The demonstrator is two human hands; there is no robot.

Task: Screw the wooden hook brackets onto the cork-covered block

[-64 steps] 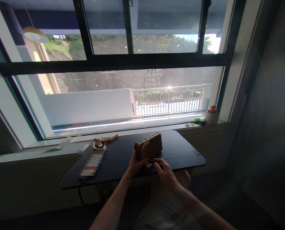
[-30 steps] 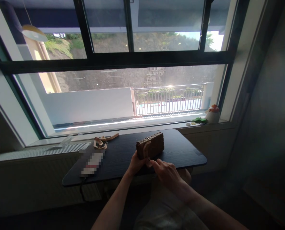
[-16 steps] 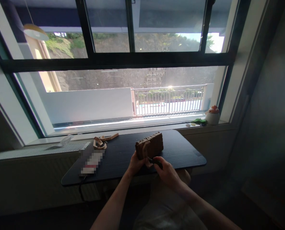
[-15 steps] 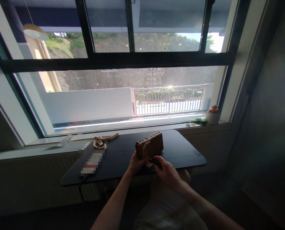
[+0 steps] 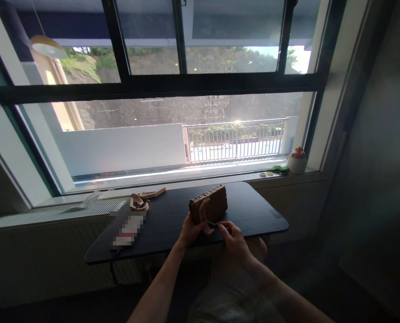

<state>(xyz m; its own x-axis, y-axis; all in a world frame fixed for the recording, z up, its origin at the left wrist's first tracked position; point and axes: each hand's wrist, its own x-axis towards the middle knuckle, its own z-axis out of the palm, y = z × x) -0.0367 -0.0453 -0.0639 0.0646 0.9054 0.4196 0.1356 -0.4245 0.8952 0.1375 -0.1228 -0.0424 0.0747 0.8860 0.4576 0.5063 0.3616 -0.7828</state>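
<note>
A brown box-like block with a ridged top edge is held tilted at the front of the dark table. A tan strap curves over its near end and hangs below it. My left hand is closed around the block's lower left corner and the strap. Between the fingers of my right hand is a slim dark-handled tool. Its thin end points left and meets the strap near my left fingers; the tip is too small to make out.
Tan straps with buckles lie at the table's back left, near a blurred-out flat item. A radiator adjoins the table on the left. A white jar stands on the windowsill.
My right hand has shifted slightly right and down, drawing back along the tool, so more of its thin part shows. My left hand and the block have barely moved.
</note>
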